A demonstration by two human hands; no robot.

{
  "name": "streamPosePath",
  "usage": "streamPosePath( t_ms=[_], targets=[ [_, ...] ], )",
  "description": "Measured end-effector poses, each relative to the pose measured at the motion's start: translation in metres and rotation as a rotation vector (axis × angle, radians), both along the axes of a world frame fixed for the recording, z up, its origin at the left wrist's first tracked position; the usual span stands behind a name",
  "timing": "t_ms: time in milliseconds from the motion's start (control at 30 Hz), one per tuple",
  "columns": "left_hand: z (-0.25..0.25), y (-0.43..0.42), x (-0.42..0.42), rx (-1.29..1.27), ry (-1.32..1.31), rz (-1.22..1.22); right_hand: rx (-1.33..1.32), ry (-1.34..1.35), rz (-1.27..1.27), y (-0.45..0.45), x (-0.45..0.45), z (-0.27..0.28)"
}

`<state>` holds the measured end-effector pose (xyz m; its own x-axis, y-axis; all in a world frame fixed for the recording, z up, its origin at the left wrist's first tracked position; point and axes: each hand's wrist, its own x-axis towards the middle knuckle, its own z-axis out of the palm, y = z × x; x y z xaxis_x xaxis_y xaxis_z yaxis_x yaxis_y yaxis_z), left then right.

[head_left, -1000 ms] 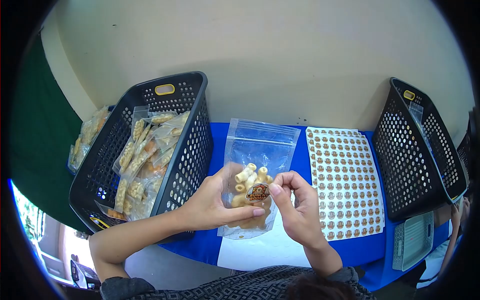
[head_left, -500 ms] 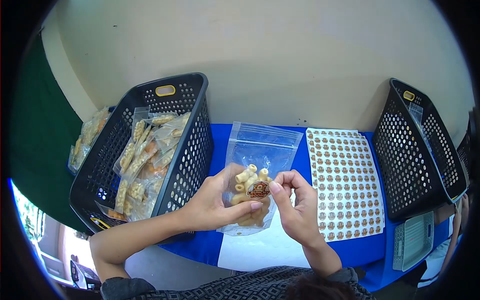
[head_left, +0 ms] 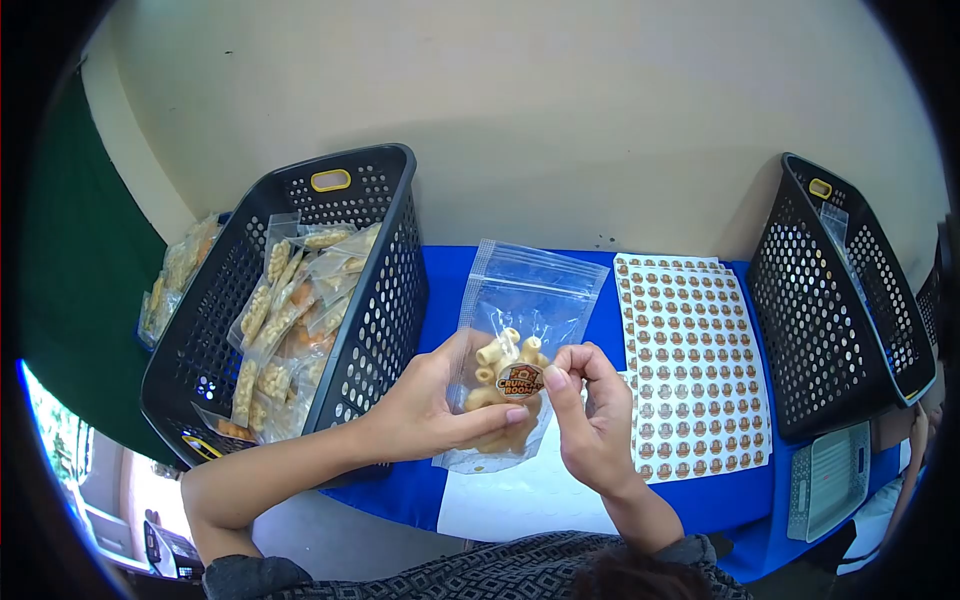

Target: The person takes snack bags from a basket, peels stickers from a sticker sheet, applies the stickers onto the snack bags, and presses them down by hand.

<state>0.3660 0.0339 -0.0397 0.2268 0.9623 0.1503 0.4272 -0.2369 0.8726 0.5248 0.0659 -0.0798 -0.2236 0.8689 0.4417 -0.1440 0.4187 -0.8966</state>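
Note:
My left hand (head_left: 440,405) grips a clear zip pouch (head_left: 530,282) by its lower left side, thumb across the front and fingers behind. Pale tube-shaped snacks (head_left: 487,356) fill the lower part of the pouch. A round brown and orange sticker (head_left: 520,381) with lettering sits at the front of the pouch. Thumb and forefinger of my right hand (head_left: 592,415) pinch the sticker's right edge. Whether the sticker lies fully flat on the plastic I cannot tell. To the right of my right hand lie sheets of matching round stickers (head_left: 695,365).
At left stands a black perforated basket (head_left: 375,330) holding several snack pouches (head_left: 290,320). Another black basket (head_left: 815,330) stands at right, a grey tray (head_left: 830,485) below it. A white sheet (head_left: 530,505) lies on the blue cloth (head_left: 720,508). More pouches (head_left: 180,270) show far left.
The pouch has tilted slightly, and the sticker now faces the camera more squarely. My right hand has moved very little and keeps its pinch. My left hand keeps its hold.

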Motion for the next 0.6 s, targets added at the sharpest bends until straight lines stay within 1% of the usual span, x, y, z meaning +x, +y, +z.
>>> streamPosePath(
  t_ms=[100,167,233,300,367,400,433,500,533,600],
  targets=[
    [0.003,0.0,0.001,0.006,0.0,-0.008,-0.033,0.035,0.022,-0.003,-0.001,0.0],
    [0.0,0.001,-0.002,0.014,0.025,0.004,0.093,-0.016,-0.042,-0.004,0.0,-0.001],
    [-0.005,0.004,-0.005,0.024,0.047,0.016,0.089,-0.004,-0.053,-0.004,0.008,0.003],
    [-0.006,0.008,-0.007,0.019,-0.046,0.038,0.083,0.006,-0.065,-0.004,0.012,0.005],
    [-0.004,0.007,-0.007,0.04,-0.01,0.052,0.182,0.016,-0.134,0.0,0.013,0.008],
    [-0.005,0.006,-0.006,0.019,-0.024,0.044,0.218,-0.047,-0.128,0.003,0.015,0.006],
    [-0.005,0.006,-0.006,-0.001,-0.037,0.035,0.219,-0.046,-0.13,0.004,0.014,0.008],
    [-0.006,0.004,-0.005,0.03,0.006,-0.009,0.296,-0.244,-0.166,0.004,0.01,0.011],
    [-0.006,0.003,-0.004,0.059,0.045,-0.052,0.309,-0.29,-0.166,0.003,0.008,0.009],
    [-0.006,0.002,-0.003,0.068,0.067,-0.053,0.325,-0.32,-0.144,0.002,0.006,0.003]
  ],
)
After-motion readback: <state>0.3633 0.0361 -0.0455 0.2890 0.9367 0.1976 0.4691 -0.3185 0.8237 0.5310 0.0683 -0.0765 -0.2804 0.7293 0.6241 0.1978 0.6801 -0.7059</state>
